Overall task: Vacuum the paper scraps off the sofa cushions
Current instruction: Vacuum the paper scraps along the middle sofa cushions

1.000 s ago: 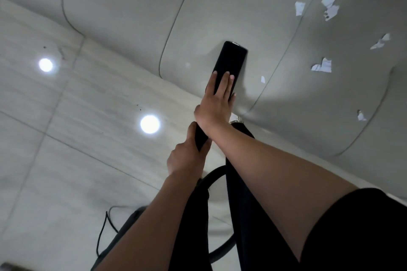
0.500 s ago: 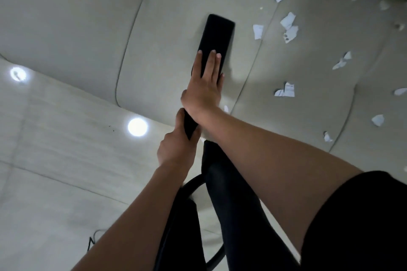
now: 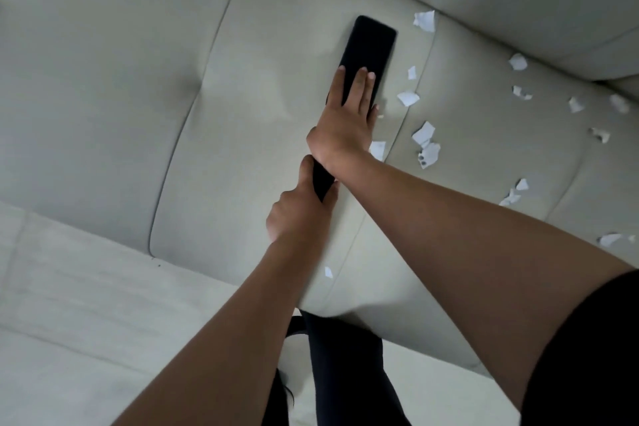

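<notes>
Black vacuum nozzle [image 3: 371, 45] lies flat on the sofa cushion [image 3: 259, 114]. The right hand [image 3: 345, 124] presses it with straight fingers, and the left hand [image 3: 297, 218] is wrapped round the stiff wand [image 3: 321, 180]. Paper scraps [image 3: 423, 135] lie just right: light and flimsy, likely to flutter.

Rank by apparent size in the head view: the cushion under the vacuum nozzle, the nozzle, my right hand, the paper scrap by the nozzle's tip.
1. cushion
2. vacuum nozzle, longer than the hand, though partly covered, so close
3. right hand, resting on it
4. paper scrap, clearly smallest
</notes>
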